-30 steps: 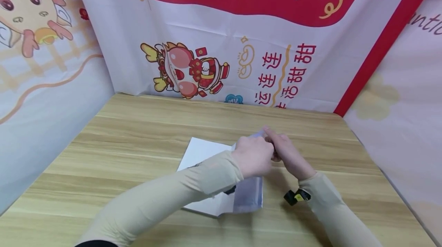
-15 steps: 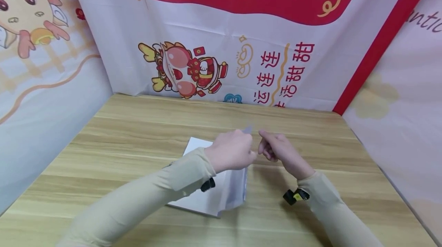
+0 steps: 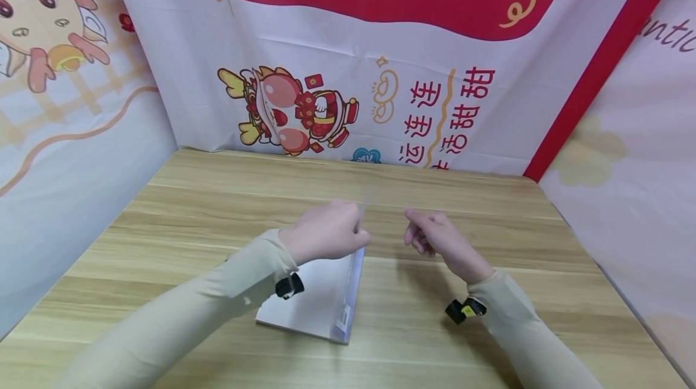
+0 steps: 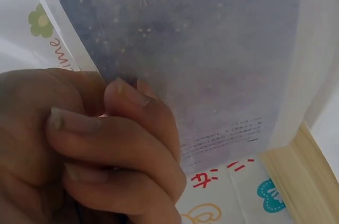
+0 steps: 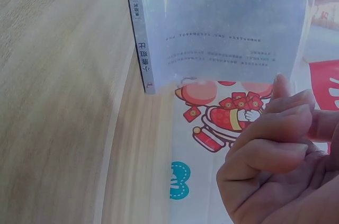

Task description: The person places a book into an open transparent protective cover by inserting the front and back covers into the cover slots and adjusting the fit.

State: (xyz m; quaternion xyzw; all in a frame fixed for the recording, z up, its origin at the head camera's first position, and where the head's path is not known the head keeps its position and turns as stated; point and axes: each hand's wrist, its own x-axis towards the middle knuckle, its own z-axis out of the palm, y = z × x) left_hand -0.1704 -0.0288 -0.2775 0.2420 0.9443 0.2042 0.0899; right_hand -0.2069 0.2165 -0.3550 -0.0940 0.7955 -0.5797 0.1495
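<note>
A thin book (image 3: pixel 310 307) with white inside paper lies on the wooden table in the head view. Its blue cover (image 4: pixel 212 65), which looks wrapped in clear film, stands raised and nearly edge-on to the head camera. My left hand (image 3: pixel 328 232) pinches the outer edge of that cover between thumb and fingers. From the right wrist view, the cover's outer side shows a red deer figure, lines of small print and the lettered spine (image 5: pixel 140 38). To the right, my right hand (image 3: pixel 443 241) hovers apart from the book, fingers loosely curled and holding nothing.
The wooden table (image 3: pixel 462 196) reaches back to a printed cloth backdrop (image 3: pixel 315 32) with red lettering and cartoon figures. Cloth panels also flank it left and right. A small black camera (image 3: pixel 466 310) sits on the right wrist.
My left hand has moved left, swinging the cover from the right up to nearly upright. It has parted from my right hand, which stays almost still. The book has shifted slightly left.
</note>
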